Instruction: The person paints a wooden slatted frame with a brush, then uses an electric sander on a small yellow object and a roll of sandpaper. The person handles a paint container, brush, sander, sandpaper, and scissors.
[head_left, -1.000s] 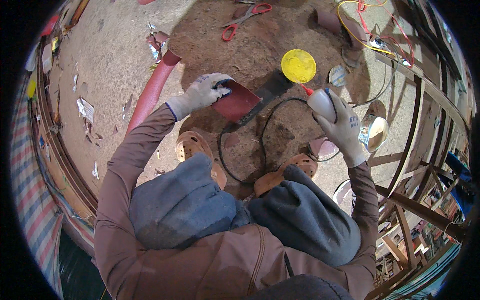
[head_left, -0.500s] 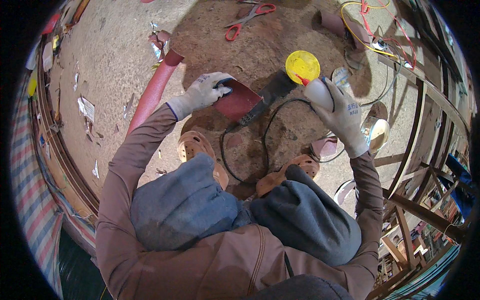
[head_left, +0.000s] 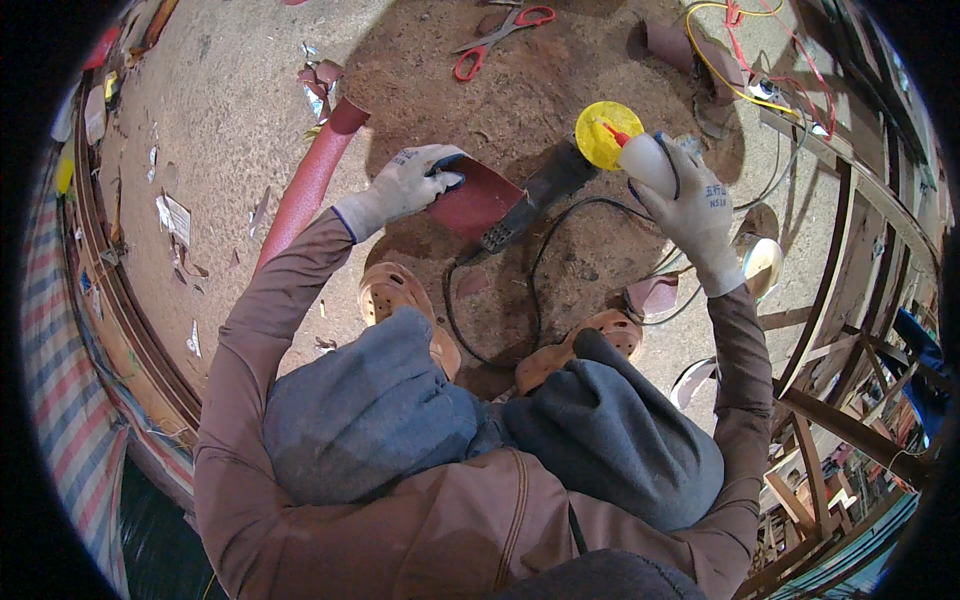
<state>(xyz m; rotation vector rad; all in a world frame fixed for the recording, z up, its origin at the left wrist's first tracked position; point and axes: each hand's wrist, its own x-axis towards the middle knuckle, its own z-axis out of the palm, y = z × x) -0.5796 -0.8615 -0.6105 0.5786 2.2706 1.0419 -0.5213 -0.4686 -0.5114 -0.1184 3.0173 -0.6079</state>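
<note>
My left hand [head_left: 415,185], in a white work glove, is closed on the edge of a dark red sheet of sandpaper [head_left: 475,200]. The sheet is curved and hangs over the cord end of a black angle grinder [head_left: 560,180] on the floor. A yellow disc [head_left: 595,135] sits at the grinder's far end. In my right hand [head_left: 695,210], also gloved, is a white squeeze bottle [head_left: 648,165], tilted with its red nozzle pointing up-left over the disc. The nozzle overlaps the disc in view; whether it touches, I cannot tell.
A red sandpaper roll [head_left: 315,180] lies left of my left hand. Scissors [head_left: 500,42] with red handles lie at the far side. The grinder's black cord [head_left: 535,265] loops between my feet. A metal frame [head_left: 845,260] stands on the right, with yellow and red wires [head_left: 735,20] nearby.
My right hand and the bottle have moved slightly up and to the right. My left hand and the sandpaper have hardly moved.
</note>
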